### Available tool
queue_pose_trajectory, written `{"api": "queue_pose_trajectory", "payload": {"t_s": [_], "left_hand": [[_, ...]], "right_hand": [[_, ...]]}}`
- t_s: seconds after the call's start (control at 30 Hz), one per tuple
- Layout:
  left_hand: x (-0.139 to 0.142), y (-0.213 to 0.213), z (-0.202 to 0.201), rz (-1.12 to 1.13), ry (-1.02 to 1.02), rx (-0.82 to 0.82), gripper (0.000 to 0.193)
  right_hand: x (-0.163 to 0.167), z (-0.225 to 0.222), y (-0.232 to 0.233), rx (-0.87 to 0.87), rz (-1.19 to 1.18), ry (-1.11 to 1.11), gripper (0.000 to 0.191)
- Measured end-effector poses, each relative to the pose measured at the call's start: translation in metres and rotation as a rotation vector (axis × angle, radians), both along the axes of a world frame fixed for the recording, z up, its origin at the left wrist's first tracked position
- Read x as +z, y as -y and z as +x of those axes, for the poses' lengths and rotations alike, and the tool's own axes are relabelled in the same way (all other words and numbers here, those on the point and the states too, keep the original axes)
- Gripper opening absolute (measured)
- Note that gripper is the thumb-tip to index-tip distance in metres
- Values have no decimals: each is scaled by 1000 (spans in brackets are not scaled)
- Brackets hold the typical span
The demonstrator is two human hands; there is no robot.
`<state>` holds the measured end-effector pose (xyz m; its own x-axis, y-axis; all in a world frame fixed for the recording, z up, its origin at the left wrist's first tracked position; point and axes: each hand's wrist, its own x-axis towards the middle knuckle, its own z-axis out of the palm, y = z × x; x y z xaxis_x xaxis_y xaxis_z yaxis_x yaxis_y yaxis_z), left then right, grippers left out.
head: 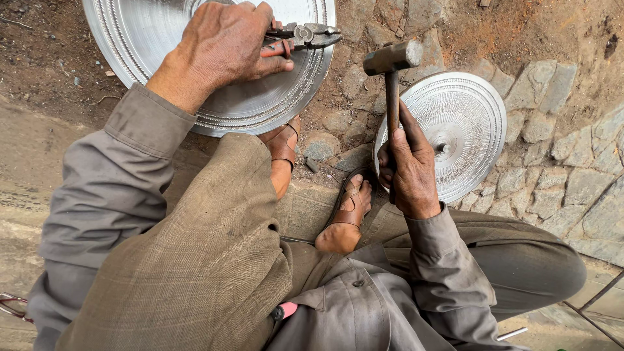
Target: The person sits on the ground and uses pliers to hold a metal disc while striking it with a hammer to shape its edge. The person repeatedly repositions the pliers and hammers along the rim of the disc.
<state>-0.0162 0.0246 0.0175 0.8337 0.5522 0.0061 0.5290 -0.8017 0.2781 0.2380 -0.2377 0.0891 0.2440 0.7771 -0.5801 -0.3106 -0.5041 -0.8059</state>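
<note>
left hand [224,45] grips pliers [305,36], pointing right | right hand [409,169] clenches hammer [392,78], upright

Landmark: stone paving [552,162]
Small patterned metal disc [468,123]: lying flat on paving
Brown sandals [348,208]: at paving's near edge
Bare earth [39,58]: far left of paving
Pink-handled tool [285,311]: nearer than paving

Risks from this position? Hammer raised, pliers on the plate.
1. The hammer, gripped in the right hand, is raised right over sandalled feet; a miss or glance could land on bare toes.
2. The left hand holds pliers at the edge of the large metal plate; a blow there may catch the fingers.
3. The plate rests on uneven stones, so it might rock or slip when struck.
</note>
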Motion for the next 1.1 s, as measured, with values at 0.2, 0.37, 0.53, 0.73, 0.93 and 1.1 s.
{"api": "queue_pose_trajectory", "payload": {"t_s": [0.2, 0.37, 0.53, 0.73, 0.93, 1.1], "left_hand": [[-1, 1, -4, 72, 60, -5, 70], [2, 2, -2, 26, 5, 16, 71], [5, 3, -4, 73, 64, -6, 69], [3, 3, -4, 116, 66, -26, 69], [2, 5, -1, 129, 17, -13, 72], [3, 8, 6, 100, -68, 5, 78]], "right_hand": [[0, -1, -1, 3, 4, 13, 55], [-3, 2, 2, 23, 17, 45, 55], [-7, 4, 3, 23, 25, 35, 56], [-2, 4, -1, 21, 24, 33, 57], [-19, 10, 12, 35, 21, 53, 57], [2, 7, -5, 57, 25, 50, 56]]}}
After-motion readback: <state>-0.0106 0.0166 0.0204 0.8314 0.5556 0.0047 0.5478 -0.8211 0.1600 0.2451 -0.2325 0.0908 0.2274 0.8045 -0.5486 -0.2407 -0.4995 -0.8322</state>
